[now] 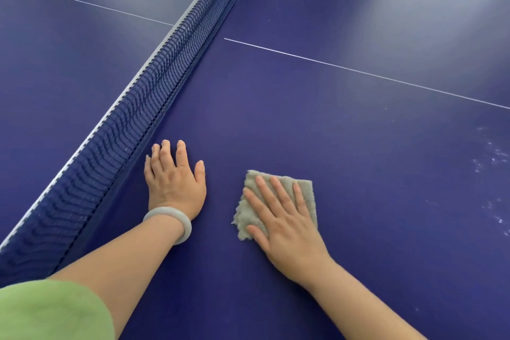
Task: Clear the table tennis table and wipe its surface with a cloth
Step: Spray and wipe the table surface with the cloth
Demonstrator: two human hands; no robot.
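The dark blue table tennis table fills the view. A grey-beige folded cloth lies flat on it near the bottom centre. My right hand presses down on the cloth with straight, spread fingers and covers most of it. My left hand rests flat on the bare table surface left of the cloth, fingers spread, close to the foot of the net. A pale bangle sits on my left wrist.
The dark blue net with a white top band runs diagonally from bottom left to top centre. A white centre line crosses the right half. Whitish dusty smudges mark the surface at the right edge and faintly near the top.
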